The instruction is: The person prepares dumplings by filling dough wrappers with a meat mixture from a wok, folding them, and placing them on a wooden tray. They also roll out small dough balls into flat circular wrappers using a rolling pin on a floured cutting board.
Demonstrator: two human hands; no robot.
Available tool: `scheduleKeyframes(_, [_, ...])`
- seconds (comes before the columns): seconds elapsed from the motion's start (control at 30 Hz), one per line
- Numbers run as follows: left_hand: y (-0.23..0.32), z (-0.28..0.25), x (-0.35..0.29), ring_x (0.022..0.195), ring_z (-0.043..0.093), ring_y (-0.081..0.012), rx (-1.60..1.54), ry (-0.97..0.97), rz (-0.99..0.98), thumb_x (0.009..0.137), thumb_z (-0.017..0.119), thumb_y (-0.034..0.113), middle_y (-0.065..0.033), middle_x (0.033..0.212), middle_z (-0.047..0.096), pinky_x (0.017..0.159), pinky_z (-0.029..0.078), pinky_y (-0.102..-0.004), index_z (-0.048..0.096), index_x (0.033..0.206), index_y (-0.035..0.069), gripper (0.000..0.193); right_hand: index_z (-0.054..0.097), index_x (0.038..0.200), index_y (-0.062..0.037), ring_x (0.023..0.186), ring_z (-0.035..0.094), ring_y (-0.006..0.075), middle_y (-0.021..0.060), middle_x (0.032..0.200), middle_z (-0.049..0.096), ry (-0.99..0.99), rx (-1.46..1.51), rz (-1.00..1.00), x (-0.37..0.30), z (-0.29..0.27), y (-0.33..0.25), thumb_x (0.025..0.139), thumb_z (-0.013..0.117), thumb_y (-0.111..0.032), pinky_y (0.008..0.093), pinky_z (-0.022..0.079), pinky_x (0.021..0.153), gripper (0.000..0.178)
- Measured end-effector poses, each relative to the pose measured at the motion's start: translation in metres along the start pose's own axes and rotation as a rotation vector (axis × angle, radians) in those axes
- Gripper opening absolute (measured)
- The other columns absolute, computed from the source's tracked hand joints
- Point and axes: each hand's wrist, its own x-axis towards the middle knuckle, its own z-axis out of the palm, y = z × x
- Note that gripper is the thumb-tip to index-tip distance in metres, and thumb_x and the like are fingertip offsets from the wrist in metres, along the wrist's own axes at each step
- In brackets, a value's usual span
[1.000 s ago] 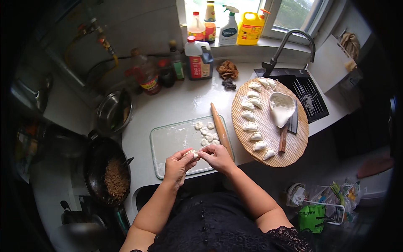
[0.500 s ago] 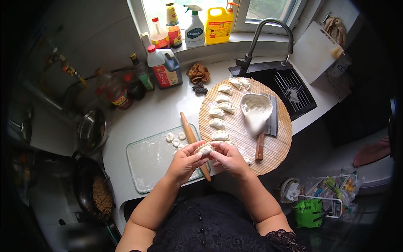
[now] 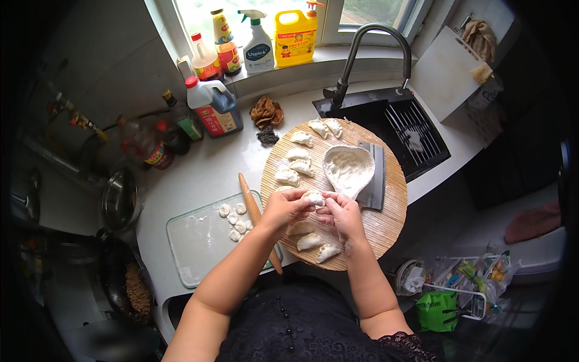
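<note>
Between my fingertips a folded dumpling [image 3: 313, 198] is pinched from both sides, above the round wooden board [image 3: 395, 211]. My left hand [image 3: 285, 208] grips its left end and my right hand [image 3: 341, 213] its right end; both are closed. Several finished dumplings [image 3: 301, 139] lie along the board's left side, and more [image 3: 310, 241] sit just below my hands. A white scoop-shaped container of flour [image 3: 350, 167] rests on the board, partly over a cleaver [image 3: 376, 181], whose handle is hidden behind my right hand and the container.
Left of the board, a rolling pin [image 3: 250, 202] lies across a glass cutting board [image 3: 193, 241] with several small dough pieces [image 3: 240, 227]. A pan of brown filling [image 3: 137, 289] stands far left. Bottles [image 3: 217, 114] line the back, and a black sink [image 3: 416, 133] is at the right.
Both hands have moved up and right, carrying the dumpling from beside the rolling pin to above the round board. The whole view has shifted slightly.
</note>
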Motion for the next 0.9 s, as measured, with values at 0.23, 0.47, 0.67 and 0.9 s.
scheduleKeyframes(0.23, [-0.017,0.005,0.055,0.075,0.07,-0.0235,0.753,0.203,0.369,0.078,0.069,0.002,-0.0166,0.083,0.071,0.069,0.054,-0.0314,0.071,0.1,-0.001,0.022,0.062,0.115,0.0045,0.077,0.063,0.01,0.0083,0.094,0.068,0.113,-0.216,-0.117,0.019,-0.004,0.009,0.097,0.054,-0.01,0.0216,0.052,0.068,0.025])
scheduleKeyframes(0.47, [-0.01,0.001,0.031,0.067,0.069,-0.0182,0.946,0.214,0.531,0.082,0.064,-0.002,-0.0186,0.089,0.072,0.065,0.054,-0.0302,0.068,0.109,-0.003,0.027,0.062,0.118,0.0033,0.073,0.059,0.0058,0.0039,0.091,0.066,0.109,-0.17,-0.126,0.013,0.005,0.01,0.096,0.055,-0.007,0.0193,0.048,0.065,0.025])
scheduleKeyframes(0.67, [-0.01,-0.018,0.012,0.071,0.07,-0.0151,0.878,0.112,0.524,0.084,0.064,-0.002,-0.0177,0.089,0.072,0.068,0.055,-0.0277,0.066,0.113,-0.003,0.03,0.061,0.119,0.0032,0.068,0.054,0.0039,0.0029,0.086,0.066,0.142,-0.262,-0.14,0.009,0.012,0.01,0.096,0.055,-0.009,0.0185,0.046,0.062,0.027])
scheduleKeyframes(0.9, [0.0,-0.032,-0.015,0.077,0.068,-0.0108,0.492,0.102,0.463,0.092,0.058,0.001,-0.0085,0.098,0.07,0.067,0.054,-0.0235,0.065,0.113,-0.002,0.023,0.061,0.119,0.005,0.075,0.057,0.0064,0.0055,0.091,0.067,0.191,-0.372,-0.318,-0.008,0.033,0.006,0.094,0.058,-0.006,0.0201,0.047,0.066,0.027])
